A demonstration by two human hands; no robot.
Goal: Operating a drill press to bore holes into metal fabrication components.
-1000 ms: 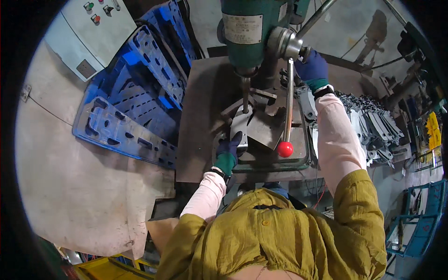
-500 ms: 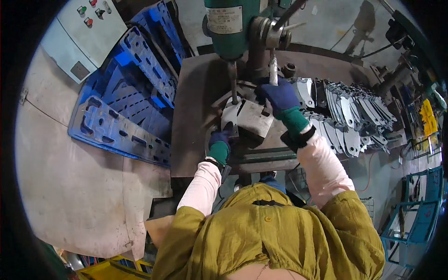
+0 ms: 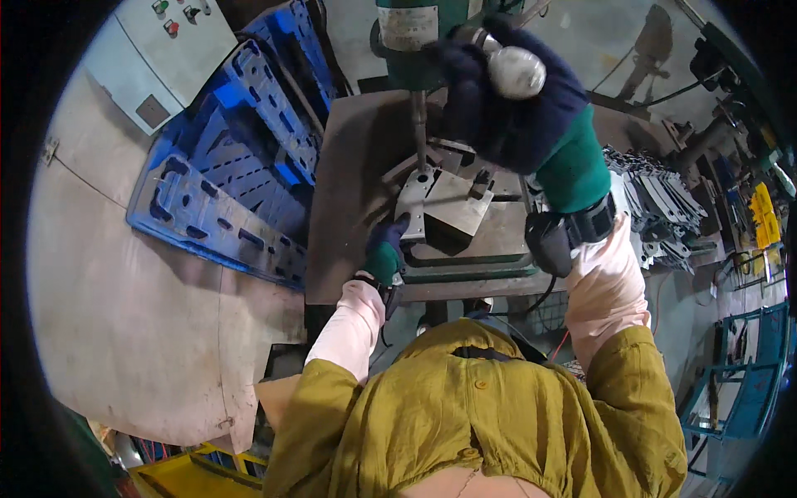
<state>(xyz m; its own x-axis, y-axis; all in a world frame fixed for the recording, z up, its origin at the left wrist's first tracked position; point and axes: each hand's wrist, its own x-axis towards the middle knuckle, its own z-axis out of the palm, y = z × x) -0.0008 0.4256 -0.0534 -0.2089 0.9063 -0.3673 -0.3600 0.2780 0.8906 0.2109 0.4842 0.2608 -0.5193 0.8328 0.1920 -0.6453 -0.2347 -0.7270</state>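
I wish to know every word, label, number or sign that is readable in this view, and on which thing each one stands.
No text is clearly readable.
Pale label plate on the green drill head: lines of print, too small and blurred to read.
Grey control box: buttons visible, no legible lettering.
Flat metal part below the drill: no lettering visible.

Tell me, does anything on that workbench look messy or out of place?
The metal plates at the right of the bench look untidy: they overlap in a heap at uneven angles. By contrast, a single plate lies beneath the drill bit, the left hand at its near end. No spill shows.
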